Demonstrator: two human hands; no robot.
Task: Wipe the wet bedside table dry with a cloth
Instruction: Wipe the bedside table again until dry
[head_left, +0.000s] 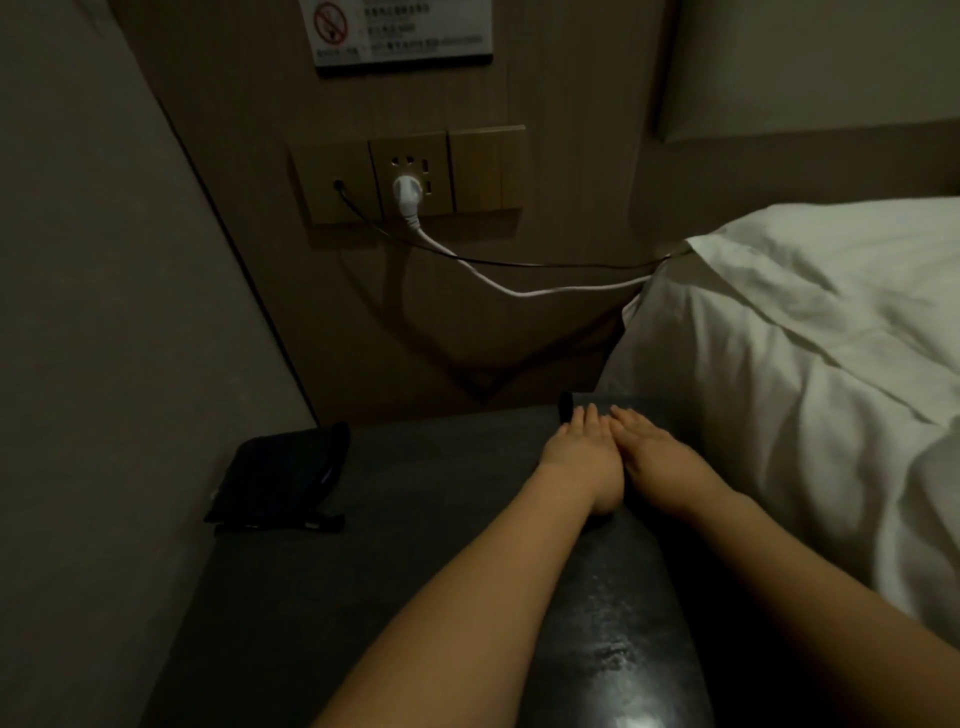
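The dark bedside table (415, 561) fills the lower middle. Its strip between my forearms is glossy and beaded with water, while the left part looks matte. My left hand (582, 457) and my right hand (654, 462) lie side by side, palms down, at the table's far right corner beside the bed. A small dark fold, apparently the cloth (566, 404), sticks out just past my left fingertips. The rest of it is hidden under my hands. Whether my right hand also presses on it is unclear.
A black pouch (283, 475) leans against the left wall at the table's far left corner. Behind is a wall socket panel (410, 174) with a white plug and cable (519, 288) running to the white bed (805, 364) on the right.
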